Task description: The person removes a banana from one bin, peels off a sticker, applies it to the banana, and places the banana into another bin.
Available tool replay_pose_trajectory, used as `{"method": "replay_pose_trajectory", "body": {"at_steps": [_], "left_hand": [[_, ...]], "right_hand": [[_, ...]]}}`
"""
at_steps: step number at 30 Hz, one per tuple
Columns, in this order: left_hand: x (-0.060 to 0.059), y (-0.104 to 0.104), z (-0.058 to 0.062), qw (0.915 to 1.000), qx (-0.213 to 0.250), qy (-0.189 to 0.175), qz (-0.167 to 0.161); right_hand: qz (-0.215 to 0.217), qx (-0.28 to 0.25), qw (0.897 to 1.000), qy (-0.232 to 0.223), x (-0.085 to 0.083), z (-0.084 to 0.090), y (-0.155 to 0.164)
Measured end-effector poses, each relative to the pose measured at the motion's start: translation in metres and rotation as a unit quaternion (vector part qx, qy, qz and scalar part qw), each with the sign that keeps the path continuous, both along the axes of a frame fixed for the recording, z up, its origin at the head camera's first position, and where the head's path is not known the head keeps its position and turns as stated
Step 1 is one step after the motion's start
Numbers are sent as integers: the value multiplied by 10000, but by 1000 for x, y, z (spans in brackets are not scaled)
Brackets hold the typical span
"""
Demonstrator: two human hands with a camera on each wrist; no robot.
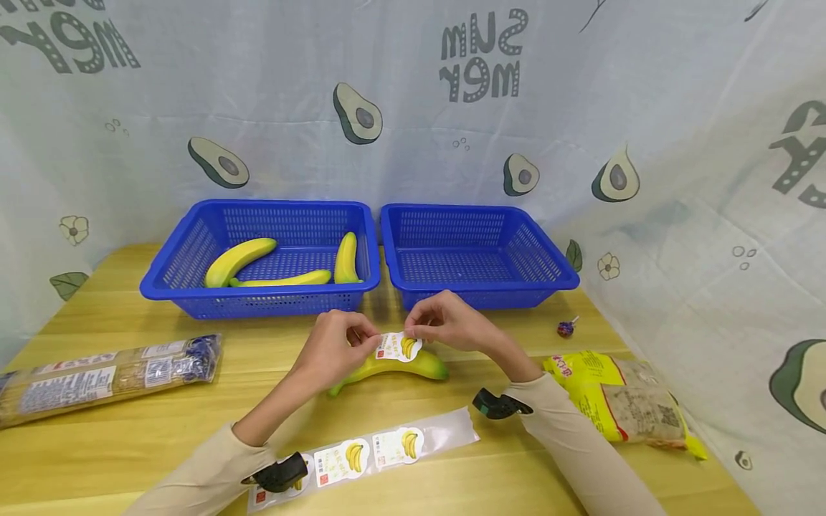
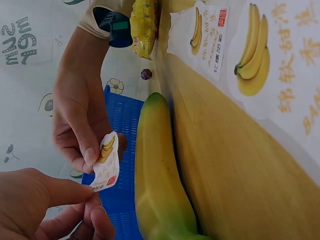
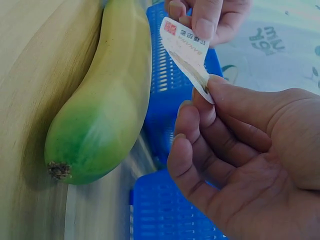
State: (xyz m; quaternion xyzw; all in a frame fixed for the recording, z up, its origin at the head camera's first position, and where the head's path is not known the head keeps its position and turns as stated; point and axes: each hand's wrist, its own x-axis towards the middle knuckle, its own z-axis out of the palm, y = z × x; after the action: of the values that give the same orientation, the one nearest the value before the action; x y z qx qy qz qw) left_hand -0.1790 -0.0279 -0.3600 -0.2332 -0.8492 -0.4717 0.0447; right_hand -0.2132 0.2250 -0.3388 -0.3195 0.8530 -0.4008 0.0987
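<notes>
A yellow banana with green ends lies on the wooden table in front of me. Just above it both hands hold one white banana sticker. My left hand pinches the sticker's left edge and my right hand pinches its right edge. The left wrist view shows the sticker held beside the banana, not touching it. In the right wrist view the sticker is stretched between the fingertips above the banana. A backing strip with more banana stickers lies near the table's front.
Two blue baskets stand at the back: the left one holds three bananas, the right one holds nothing. A long noodle packet lies at left, a yellow bag at right, a small lollipop beside the right basket.
</notes>
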Motion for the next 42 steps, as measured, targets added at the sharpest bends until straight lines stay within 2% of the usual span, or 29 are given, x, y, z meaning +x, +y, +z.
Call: {"method": "replay_pose_trajectory", "body": {"at_steps": [12,23,35,42], "left_hand": [[-1,0,-5,9990,-276,-210,281],[-4,2,-14,9966,-700,16,433],[-3,3,-20,9977,-544,211,352],[-1,4,-21,9983,-344,148,452]], "right_hand": [[-226,321,9991,137,-2,-8,-7],[-348,359,9977,468,-2,-18,-11],[-369,422,9962,666,-2,-23,-12],[-22,363,9941,1022,1,-21,-13]]}}
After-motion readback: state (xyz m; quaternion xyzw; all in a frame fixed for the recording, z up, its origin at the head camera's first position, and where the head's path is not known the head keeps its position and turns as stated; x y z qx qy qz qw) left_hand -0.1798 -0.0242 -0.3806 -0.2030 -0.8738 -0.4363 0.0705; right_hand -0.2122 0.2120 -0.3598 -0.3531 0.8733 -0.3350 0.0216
